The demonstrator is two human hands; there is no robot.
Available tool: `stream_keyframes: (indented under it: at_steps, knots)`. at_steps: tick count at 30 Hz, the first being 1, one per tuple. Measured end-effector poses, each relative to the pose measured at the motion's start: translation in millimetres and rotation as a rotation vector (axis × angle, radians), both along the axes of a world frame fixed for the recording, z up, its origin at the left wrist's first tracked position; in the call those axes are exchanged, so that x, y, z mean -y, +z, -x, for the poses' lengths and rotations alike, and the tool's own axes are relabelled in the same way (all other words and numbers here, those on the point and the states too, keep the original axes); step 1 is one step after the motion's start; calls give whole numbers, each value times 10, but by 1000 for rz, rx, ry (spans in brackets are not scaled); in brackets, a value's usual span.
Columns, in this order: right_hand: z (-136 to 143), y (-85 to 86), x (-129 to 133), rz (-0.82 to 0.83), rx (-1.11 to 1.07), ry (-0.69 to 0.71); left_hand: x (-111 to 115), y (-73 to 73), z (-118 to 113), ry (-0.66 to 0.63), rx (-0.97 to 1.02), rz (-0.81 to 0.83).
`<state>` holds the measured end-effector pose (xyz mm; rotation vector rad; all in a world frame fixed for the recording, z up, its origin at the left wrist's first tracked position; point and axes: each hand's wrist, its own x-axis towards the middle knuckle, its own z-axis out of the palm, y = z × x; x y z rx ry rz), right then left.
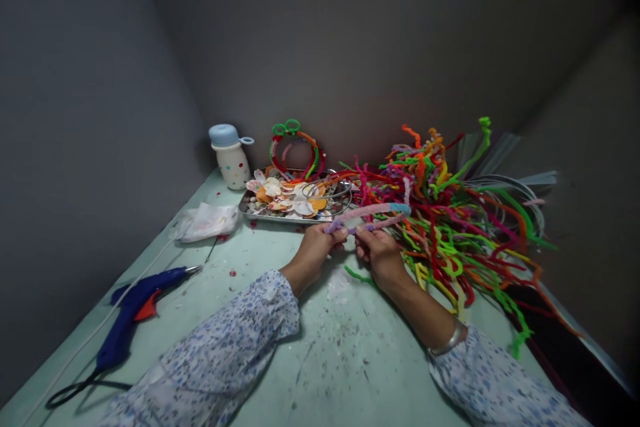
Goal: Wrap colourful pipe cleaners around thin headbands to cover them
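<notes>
A headband wrapped in pink, light blue and purple fuzzy stem is held up over the middle of the table. My left hand pinches its purple end between thumb and fingers. Just to the right, my right hand pinches the purple part at the other end. The fingertips of both hands are close but apart. Beyond them a metal tray holds flower shapes and small beads. A large tangle of colored pipe cleaners spreads on the right, beside my right hand.
A blue glue gun with an orange trigger and a cord lies at the left. Behind it are a plastic packet and a white bottle with a blue lid. Finished-looking wrapped headbands stand at the tray's back. Walls enclose the table.
</notes>
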<state>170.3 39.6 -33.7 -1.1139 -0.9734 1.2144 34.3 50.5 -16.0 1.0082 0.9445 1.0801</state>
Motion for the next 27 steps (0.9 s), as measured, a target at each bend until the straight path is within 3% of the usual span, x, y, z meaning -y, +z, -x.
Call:
stream_keyframes:
  at_steps: [10,27]
  knots:
    - [-2,1,-12,10,59,-43,9,21,-23,15,0,32]
    - [14,-1,-1,-15,192,31,1,-64,-29,61,-21,-66]
